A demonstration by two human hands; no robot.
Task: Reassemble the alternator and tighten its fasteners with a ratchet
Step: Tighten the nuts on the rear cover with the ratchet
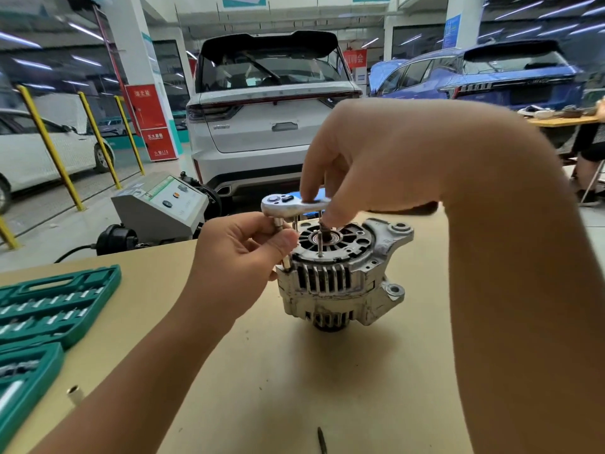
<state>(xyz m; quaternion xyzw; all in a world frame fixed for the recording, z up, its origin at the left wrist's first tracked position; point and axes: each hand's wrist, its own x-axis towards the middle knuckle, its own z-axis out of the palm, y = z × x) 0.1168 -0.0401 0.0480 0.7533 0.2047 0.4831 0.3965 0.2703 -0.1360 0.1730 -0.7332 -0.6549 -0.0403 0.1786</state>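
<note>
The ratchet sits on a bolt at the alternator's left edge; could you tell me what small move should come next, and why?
Probably swing the ratchet handle with the right hand: the left hand pinches the socket extension upright on the alternator.

Silver alternator (340, 276) stands on end on the tan bench, finned housing scuffed, shaft pointing up. Chrome ratchet (294, 204) lies level above its left edge, socket extension (282, 244) dropping onto a fastener.
</note>
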